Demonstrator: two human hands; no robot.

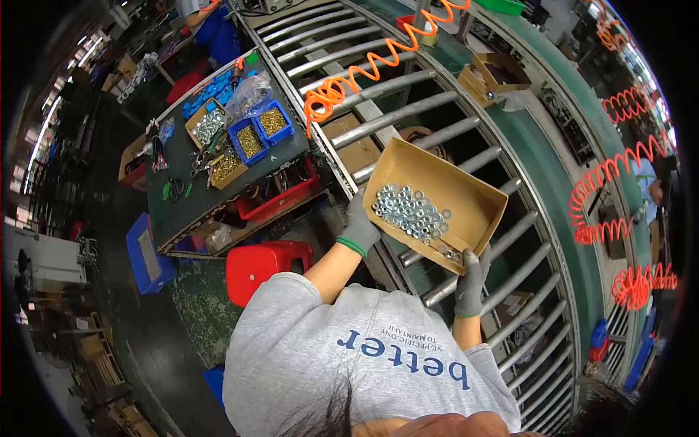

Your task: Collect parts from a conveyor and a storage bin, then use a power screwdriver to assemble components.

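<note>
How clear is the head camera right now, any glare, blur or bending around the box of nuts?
Head view: the cardboard box and its shiny nuts are sharp and evenly lit, with small glints only; both gloved hands, left and right, look crisp; the conveyor rollers bend strongly toward the rim; the corners are black; hair blurs the bottom edge.

Tan cardboard tray (466,193), silver nuts (409,213)
Both gloves are grey, the left glove (359,226) green-cuffed; orange coiled hose (378,62); red stool (266,266).
</note>
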